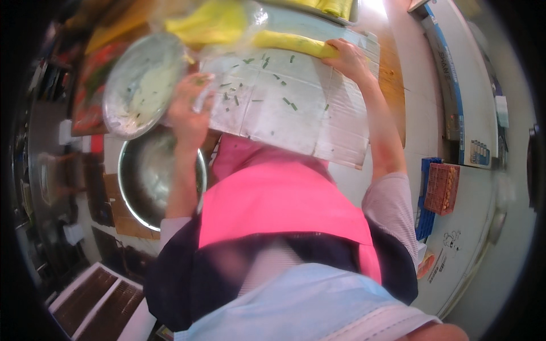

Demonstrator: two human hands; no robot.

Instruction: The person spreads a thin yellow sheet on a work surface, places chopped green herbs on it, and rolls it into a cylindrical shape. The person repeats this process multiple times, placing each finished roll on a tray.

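A long yellow roll (294, 44) lies across the far side of the work surface. My right hand (347, 59) has its fingers curled over the roll's right end. Blurred by motion, my left hand (192, 111) is just right of a round bowl (170, 49) with pale, wet-looking remains and green specks inside. Greenish bits show at its fingers; whether it grips anything is unclear. Beyond the bowl is a stack of yellow sheets (209, 23), partly behind clear plastic. Cut green pieces (290, 103) are scattered over a pale covering sheet (273, 121) with creases.
At the far edge, a metal tray (355, 13) holds more yellow rolls. Below my left forearm stands a wide metal basin (145, 174). Red and green items (91, 85) lie at the left, blurred. A red crate (441, 187) and a blue crate (423, 204) are at the right.
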